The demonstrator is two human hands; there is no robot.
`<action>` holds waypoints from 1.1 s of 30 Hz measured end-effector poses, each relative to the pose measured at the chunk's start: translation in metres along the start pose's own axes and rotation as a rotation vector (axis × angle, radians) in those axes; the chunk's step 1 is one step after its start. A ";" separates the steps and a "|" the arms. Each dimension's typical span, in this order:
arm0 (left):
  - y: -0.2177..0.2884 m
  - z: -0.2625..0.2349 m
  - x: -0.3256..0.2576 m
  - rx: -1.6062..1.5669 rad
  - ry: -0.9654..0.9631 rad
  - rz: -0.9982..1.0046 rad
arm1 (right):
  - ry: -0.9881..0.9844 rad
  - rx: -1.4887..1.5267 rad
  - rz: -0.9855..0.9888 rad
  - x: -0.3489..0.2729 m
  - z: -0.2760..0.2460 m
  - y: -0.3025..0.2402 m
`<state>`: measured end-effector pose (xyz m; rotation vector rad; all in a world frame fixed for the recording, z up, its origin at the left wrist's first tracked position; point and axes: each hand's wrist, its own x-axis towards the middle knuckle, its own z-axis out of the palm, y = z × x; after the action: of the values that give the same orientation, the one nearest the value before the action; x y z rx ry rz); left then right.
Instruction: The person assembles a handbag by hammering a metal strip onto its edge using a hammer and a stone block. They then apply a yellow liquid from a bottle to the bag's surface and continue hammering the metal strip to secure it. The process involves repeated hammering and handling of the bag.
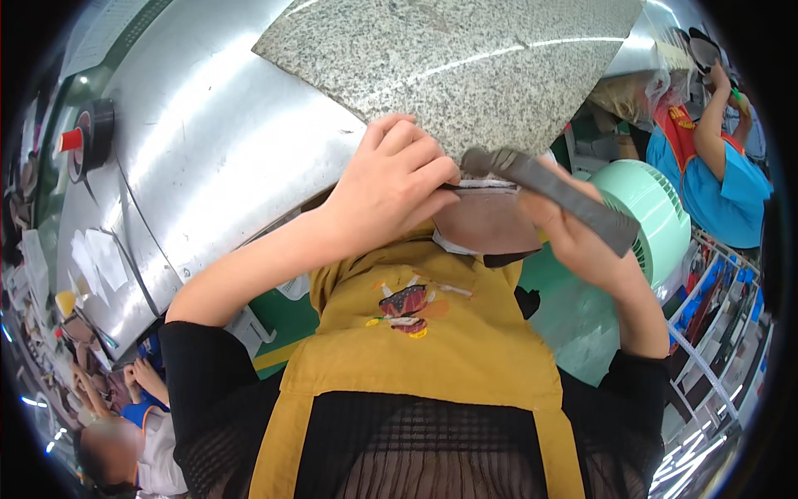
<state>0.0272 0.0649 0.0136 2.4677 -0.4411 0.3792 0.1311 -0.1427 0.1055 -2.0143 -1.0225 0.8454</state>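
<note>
Black ribbed top fills the bottom of the view, right under the camera, with a mustard apron over it that has a little embroidered figure on the front. Past that, a brownish-pink flat piece sits between the two hands, just at the near end of a speckled stone slab and above the apron. Left hand has its fingers curled and bunched together, thumb and index right by the piece's upper left corner — can't tell if they're really pinching it. Right hand is closed around a dark grey hammer-like tool, which hides some of the fingers and slants across above the piece's right side. Shiny metal table on the left, mint-green fan on the right — plus a person in blue beyond it.
</note>
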 end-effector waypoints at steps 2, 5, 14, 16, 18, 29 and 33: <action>0.006 -0.002 0.004 -0.004 -0.021 -0.043 | 0.145 -0.194 -0.143 0.013 -0.011 0.021; 0.014 -0.008 0.010 0.026 -0.082 -0.076 | 0.311 -0.528 -0.200 0.044 -0.025 0.044; 0.034 -0.030 0.019 -0.544 -0.375 -0.248 | 0.157 -0.576 -0.503 0.012 -0.002 0.027; 0.039 -0.031 0.023 -0.688 -0.395 -0.332 | -0.004 -0.288 -0.362 -0.013 0.017 0.027; 0.046 -0.032 0.029 -0.785 -0.521 -0.416 | -0.062 -0.053 -0.194 -0.026 0.024 0.035; 0.042 0.010 0.028 -0.404 -0.108 -0.395 | 0.016 0.009 0.156 -0.011 -0.013 0.061; 0.049 0.021 0.031 -0.083 0.009 -0.333 | 0.176 -0.461 -0.035 -0.009 -0.012 0.058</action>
<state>0.0393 0.0078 0.0338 2.4005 -0.0368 0.2283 0.1588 -0.1785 0.0667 -2.3919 -1.2283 0.4254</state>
